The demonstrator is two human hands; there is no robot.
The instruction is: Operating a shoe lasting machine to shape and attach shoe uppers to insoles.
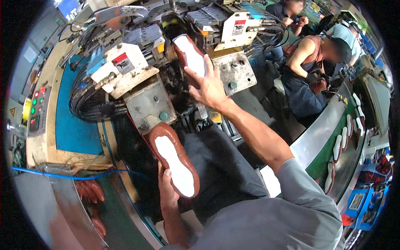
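Note:
My left hand (168,189) is closed around the side of a brown shoe upper (193,168), sole side up, its white bottom facing me. I hold it low, in front of my lap. A second brown shoe upper (178,52) with a white bottom sits in the middle of the machine (141,100), toe pointing away. On its near end lies my right hand (206,85), fingers stretched and spread over the white surface. The shoe's far end reaches in between the machine's two side blocks; its underside is hidden.
On the left stands a control panel (38,106) with lit buttons. Brown shoe uppers (89,191) lie on the lower left belt. Several white-bottomed shoes (344,137) line the green conveyor (318,164) at right. A co-worker (306,71) in an apron bends over work at the right.

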